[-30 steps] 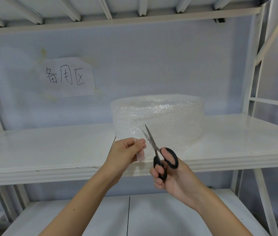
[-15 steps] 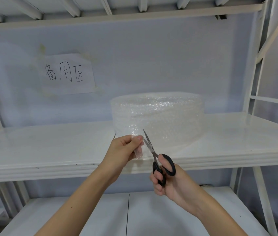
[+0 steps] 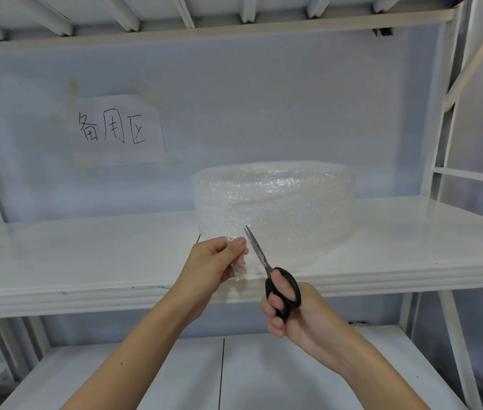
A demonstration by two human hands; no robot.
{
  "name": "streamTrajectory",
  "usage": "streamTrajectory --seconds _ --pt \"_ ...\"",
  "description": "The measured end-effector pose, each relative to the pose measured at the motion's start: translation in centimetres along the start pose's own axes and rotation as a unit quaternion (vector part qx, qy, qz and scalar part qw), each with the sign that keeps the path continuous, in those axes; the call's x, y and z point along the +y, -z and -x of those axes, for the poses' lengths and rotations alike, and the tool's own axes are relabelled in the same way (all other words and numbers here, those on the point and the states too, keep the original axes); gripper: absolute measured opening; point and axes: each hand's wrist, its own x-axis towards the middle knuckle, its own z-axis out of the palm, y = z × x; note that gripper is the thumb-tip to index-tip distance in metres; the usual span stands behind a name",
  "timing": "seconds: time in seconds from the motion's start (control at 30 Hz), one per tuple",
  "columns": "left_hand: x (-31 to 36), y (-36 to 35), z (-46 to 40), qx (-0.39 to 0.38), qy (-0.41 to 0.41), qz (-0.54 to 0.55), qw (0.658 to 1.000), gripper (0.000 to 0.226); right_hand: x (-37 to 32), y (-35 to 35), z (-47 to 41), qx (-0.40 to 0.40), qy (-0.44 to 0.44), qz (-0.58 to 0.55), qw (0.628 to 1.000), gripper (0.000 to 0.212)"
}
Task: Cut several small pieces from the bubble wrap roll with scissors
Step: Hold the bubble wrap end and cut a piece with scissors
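Bubble wrap roll (image 3: 275,202) standing on its flat end at the centre of the frame, on the white shelf (image 3: 86,255), a little right of middle. From its lower left edge, a loose flap of wrap (image 3: 238,266) drawn forward toward the camera and over the shelf's front lip.

Mid-cut, by the look of it: one small piece being snipped from the flap. No finished pieces visible anywhere on the shelf, so probably early in the task.

Left hand (image 3: 216,261), just left of centre, pinching the flap between thumb and curled fingers, keeping it taut. Right hand (image 3: 287,309), lower and to the right, wrapped around the black handles of the scissors (image 3: 266,267), thumb through one loop and fingers through the other. Blades pointing up and to the left, tips just beside the left thumb, drawn almost together; hard to tell whether any wrap lies between them.

Next, likely: reopening the blades, pushing further along the same line until the piece comes free, with the pinching fingers held clear of the tips.

Upper left of the frame: a handwritten paper sign (image 3: 116,131) taped to the pale wall.
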Motion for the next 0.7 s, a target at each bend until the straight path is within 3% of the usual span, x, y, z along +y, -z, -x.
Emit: streamTrajectory --seconds 0.3,0.5,0.7 --pt "0.03 -0.15 -0.07 -0.006 -0.002 -0.001 1.000 0.025 -0.06 -0.02 0.12 0.002 0.001 -0.013 1.000 0.049" --pt "-0.20 -0.03 -0.14 -0.008 0.000 -0.023 1.000 0.025 -0.13 0.24 -0.07 -0.044 -0.022 -0.049 0.998 0.050" --pt "-0.27 0.20 -0.37 -0.013 -0.002 -0.017 1.000 0.025 -0.75 0.12 -0.35 -0.024 -0.019 -0.006 1.000 0.049"
